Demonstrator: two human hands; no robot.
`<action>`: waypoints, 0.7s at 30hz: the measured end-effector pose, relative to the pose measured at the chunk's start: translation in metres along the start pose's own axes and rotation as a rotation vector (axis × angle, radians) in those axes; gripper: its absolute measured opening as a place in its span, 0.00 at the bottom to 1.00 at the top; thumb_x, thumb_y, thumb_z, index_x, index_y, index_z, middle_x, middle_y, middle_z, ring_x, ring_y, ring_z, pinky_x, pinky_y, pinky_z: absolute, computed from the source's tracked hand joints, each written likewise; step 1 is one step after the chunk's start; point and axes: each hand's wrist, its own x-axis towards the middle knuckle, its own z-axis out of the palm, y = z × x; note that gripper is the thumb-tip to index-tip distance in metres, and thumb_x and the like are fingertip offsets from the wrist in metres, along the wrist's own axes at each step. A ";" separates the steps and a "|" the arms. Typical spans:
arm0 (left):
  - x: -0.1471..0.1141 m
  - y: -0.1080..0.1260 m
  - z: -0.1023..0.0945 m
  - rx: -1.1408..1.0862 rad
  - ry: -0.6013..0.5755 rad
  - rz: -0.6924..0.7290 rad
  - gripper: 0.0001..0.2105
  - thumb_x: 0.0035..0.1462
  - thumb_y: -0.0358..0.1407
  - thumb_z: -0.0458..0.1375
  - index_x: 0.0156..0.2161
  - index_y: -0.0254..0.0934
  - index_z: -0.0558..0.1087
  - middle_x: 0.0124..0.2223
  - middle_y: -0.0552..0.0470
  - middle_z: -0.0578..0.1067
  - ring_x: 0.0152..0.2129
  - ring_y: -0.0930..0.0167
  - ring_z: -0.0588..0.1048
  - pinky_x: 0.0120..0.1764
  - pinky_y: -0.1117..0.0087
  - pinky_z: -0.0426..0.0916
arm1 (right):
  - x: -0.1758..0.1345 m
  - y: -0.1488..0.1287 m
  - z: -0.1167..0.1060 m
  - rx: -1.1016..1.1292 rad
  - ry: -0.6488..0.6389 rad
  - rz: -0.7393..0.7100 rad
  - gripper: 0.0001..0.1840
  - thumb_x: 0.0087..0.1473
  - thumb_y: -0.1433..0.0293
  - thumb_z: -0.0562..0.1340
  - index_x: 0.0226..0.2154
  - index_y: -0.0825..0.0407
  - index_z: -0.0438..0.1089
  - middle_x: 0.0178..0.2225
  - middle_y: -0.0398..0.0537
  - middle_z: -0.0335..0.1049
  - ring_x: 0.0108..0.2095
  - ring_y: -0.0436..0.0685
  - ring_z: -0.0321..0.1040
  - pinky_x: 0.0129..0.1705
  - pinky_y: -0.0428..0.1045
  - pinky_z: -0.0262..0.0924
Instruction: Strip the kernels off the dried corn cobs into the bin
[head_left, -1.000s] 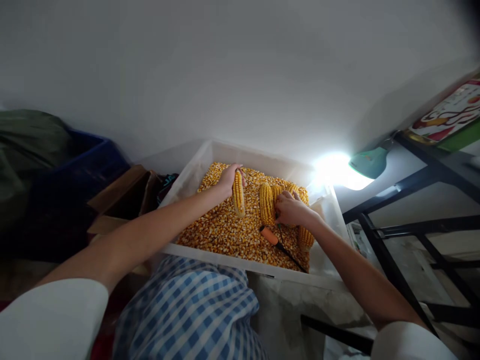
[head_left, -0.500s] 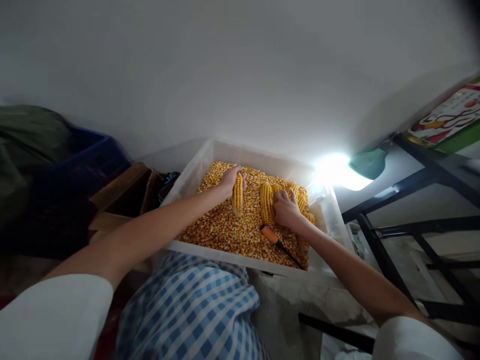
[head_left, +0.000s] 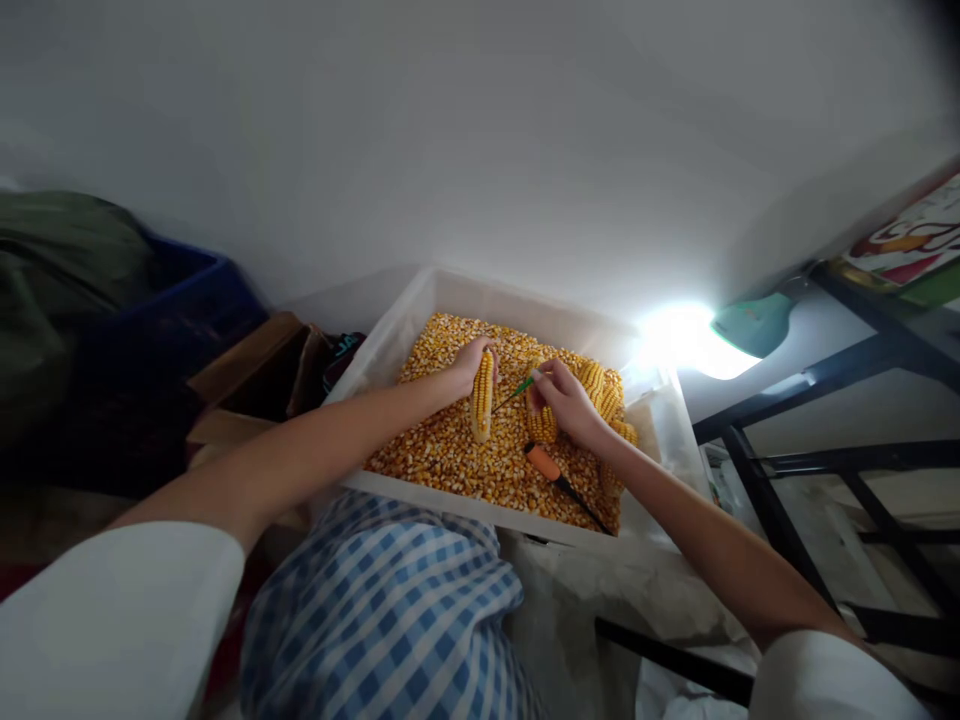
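Observation:
My left hand (head_left: 471, 364) is closed around the top of a corn cob (head_left: 482, 398), which hangs nearly upright over the loose kernels (head_left: 442, 440). In my right hand (head_left: 564, 398) is a thin tool with a green handle (head_left: 525, 385); its slim dark shaft points left at the lower part of that cob. Whether the tip touches the cob I cannot tell. Under my right hand lies another corn cob (head_left: 541, 424), partly covered. More cobs (head_left: 592, 382) rest on the kernels to the right. An orange-handled tool with a black shaft (head_left: 544, 462) lies nearer to me.
A translucent plastic bin (head_left: 450, 508) holds the kernels and stands against the wall. A lit lamp (head_left: 739, 330) glows at its right, beside a black metal frame (head_left: 757, 500). To the left are an open cardboard box (head_left: 247, 365) and a blue crate (head_left: 202, 290).
My right hand has lifted off the pile of cobs and moved left, and the green-handled tool now shows in it. My left hand keeps its cob.

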 end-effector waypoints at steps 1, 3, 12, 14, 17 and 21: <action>-0.001 -0.002 0.001 0.026 -0.008 -0.004 0.09 0.46 0.37 0.51 0.19 0.37 0.61 0.11 0.53 0.62 0.08 0.72 0.63 0.12 0.72 0.59 | -0.001 0.001 0.006 0.105 -0.014 0.008 0.15 0.54 0.55 0.49 0.32 0.50 0.54 0.19 0.36 0.61 0.20 0.47 0.60 0.26 0.44 0.57; -0.002 -0.003 0.003 0.097 -0.029 0.013 0.10 0.46 0.38 0.50 0.19 0.37 0.60 0.12 0.54 0.62 0.08 0.73 0.63 0.13 0.73 0.59 | -0.004 0.004 0.015 0.192 -0.038 0.020 0.15 0.52 0.54 0.51 0.31 0.50 0.54 0.19 0.37 0.63 0.21 0.48 0.62 0.26 0.45 0.59; -0.004 -0.002 0.004 0.113 -0.081 0.021 0.11 0.48 0.37 0.50 0.18 0.37 0.60 0.11 0.53 0.62 0.08 0.74 0.62 0.14 0.73 0.61 | -0.007 0.008 0.019 0.225 0.043 0.008 0.14 0.51 0.56 0.54 0.32 0.50 0.56 0.23 0.40 0.67 0.24 0.48 0.66 0.32 0.47 0.63; -0.004 -0.003 0.004 0.113 -0.100 0.038 0.11 0.47 0.37 0.51 0.18 0.37 0.60 0.12 0.53 0.62 0.08 0.74 0.63 0.14 0.73 0.60 | -0.009 0.010 0.023 0.162 -0.018 0.011 0.14 0.52 0.56 0.53 0.32 0.50 0.57 0.23 0.40 0.67 0.24 0.48 0.66 0.32 0.47 0.63; -0.005 -0.003 0.005 0.137 -0.112 0.040 0.11 0.47 0.37 0.50 0.17 0.36 0.60 0.12 0.53 0.62 0.08 0.73 0.62 0.13 0.73 0.60 | -0.010 0.013 0.030 0.159 -0.105 0.029 0.14 0.53 0.57 0.52 0.32 0.50 0.58 0.23 0.40 0.67 0.24 0.48 0.66 0.31 0.46 0.62; -0.005 -0.003 0.006 0.200 -0.124 0.022 0.12 0.47 0.38 0.50 0.17 0.37 0.60 0.12 0.53 0.62 0.09 0.73 0.63 0.13 0.73 0.58 | -0.009 0.014 0.034 0.237 -0.151 0.050 0.15 0.53 0.56 0.51 0.31 0.51 0.59 0.24 0.41 0.67 0.25 0.47 0.66 0.30 0.45 0.63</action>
